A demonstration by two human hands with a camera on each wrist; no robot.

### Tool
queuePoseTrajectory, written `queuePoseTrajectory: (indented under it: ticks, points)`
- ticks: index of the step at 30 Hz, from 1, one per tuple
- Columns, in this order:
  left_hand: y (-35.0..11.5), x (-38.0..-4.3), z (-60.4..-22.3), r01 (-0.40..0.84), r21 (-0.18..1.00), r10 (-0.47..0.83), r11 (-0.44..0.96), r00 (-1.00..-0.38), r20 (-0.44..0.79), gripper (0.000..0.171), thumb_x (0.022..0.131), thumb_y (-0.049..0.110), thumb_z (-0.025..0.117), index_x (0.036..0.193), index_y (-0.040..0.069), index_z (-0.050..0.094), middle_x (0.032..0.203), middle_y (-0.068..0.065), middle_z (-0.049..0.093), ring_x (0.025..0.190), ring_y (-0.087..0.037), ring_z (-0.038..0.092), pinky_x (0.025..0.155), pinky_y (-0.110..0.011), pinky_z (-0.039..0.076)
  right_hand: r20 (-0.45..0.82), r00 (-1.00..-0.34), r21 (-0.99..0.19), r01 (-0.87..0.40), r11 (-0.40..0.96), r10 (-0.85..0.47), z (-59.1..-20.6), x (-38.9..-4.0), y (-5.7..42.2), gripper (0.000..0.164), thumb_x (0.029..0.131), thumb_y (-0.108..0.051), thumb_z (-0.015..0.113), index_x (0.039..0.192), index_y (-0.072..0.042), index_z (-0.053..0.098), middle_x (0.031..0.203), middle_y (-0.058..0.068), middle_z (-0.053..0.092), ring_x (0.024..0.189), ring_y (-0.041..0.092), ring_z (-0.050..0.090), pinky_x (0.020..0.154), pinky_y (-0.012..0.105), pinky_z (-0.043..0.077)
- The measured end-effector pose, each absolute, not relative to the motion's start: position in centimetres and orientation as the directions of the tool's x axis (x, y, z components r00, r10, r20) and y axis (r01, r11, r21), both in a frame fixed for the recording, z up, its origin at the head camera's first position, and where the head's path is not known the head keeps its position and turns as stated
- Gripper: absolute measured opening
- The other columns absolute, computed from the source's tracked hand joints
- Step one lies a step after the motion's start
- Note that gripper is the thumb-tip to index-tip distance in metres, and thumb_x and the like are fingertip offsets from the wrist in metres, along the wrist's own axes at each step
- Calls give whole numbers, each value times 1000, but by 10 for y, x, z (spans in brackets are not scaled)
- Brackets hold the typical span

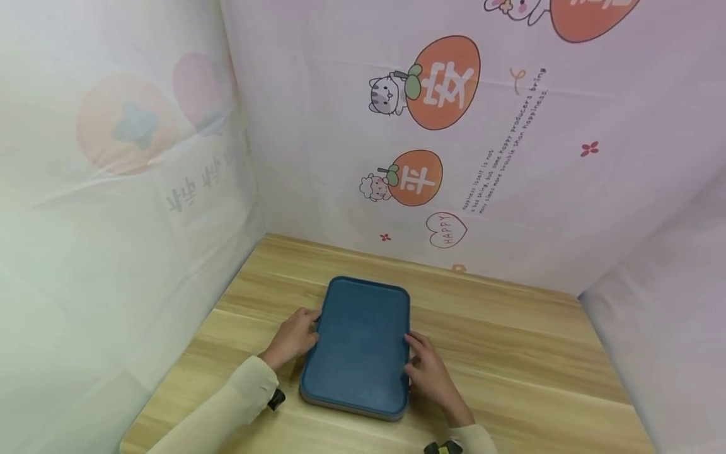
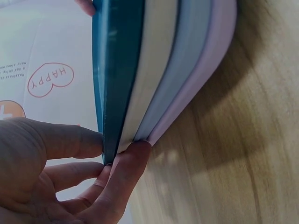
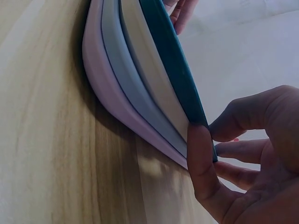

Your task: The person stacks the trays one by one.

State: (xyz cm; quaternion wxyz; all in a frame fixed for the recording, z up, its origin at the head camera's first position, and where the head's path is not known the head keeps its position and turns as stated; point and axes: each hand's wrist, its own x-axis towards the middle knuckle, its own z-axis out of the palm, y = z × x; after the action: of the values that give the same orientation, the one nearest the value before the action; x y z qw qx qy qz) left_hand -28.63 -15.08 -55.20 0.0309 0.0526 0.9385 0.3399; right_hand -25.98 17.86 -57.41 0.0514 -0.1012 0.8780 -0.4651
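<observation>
A stack of nested plastic trays [image 1: 360,347] lies on the wooden table, its flat blue top framed by a raised rim. Below the blue layer [image 2: 119,70], cream, grey-blue and pink layers [image 3: 98,70] show at the side in the wrist views. My left hand [image 1: 293,336] holds the left long edge, thumb against the blue rim and one finger reaching down across the lower layers. On the opposite edge, my right hand [image 1: 428,372] grips in much the same way, its thumb and fingertips around the blue rim. The underside of the stack is hidden.
The wooden table [image 1: 510,353] extends around the stack. White cloth [image 1: 317,113] with printed cartoons and lettering hangs behind it, and more cloth walls off the left [image 1: 113,265] and right [image 1: 669,315] sides. Black bands [image 1: 276,400] sit at both wrists.
</observation>
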Motion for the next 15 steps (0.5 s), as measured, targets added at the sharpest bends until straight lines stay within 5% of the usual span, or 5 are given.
queuePoseTrajectory:
  ticks: [15]
  points:
    - [-156, -291, -555, 84, 623, 124, 778, -992, -22, 55, 100, 2, 73, 152, -2, 59, 143, -23, 63, 126, -40, 67, 102, -54, 61, 18, -976, -840, -131, 526, -215, -576, -262, 174, 69, 86, 13, 64, 154, 11, 53, 167, 27, 42, 94, 21, 66, 50, 27, 60]
